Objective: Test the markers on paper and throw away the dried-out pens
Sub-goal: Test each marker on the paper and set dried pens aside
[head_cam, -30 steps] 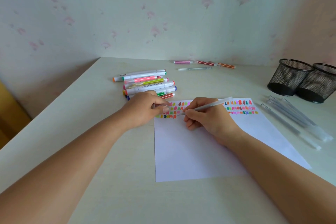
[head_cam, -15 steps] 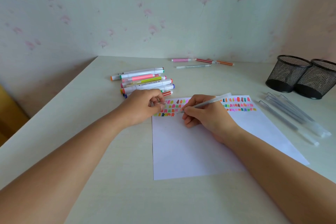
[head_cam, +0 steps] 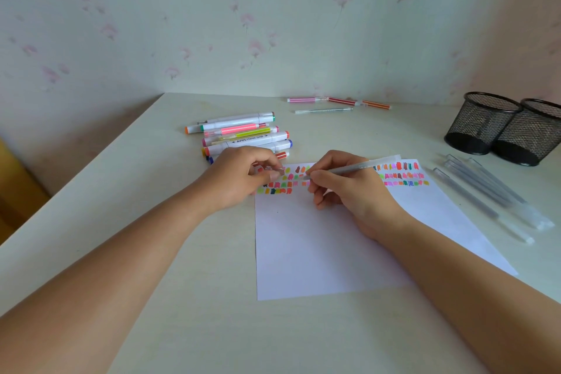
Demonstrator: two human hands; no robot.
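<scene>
The right grip (head_cam: 343,188) pinches a slim translucent grey pen (head_cam: 364,166), tip on the swatch-marked white paper sheet (head_cam: 318,252) on the pale bench (head_cam: 303,337); the left grip (head_cam: 239,179) pinches what may be a small clear cap (head_cam: 274,172).

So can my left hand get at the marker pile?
Probably yes. The left hand sits right beside the marker pile with nothing between them, but it seems to pinch a small cap, so it may need to drop that first.

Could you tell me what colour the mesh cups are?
The cups are black, clearest in the head view.
</scene>
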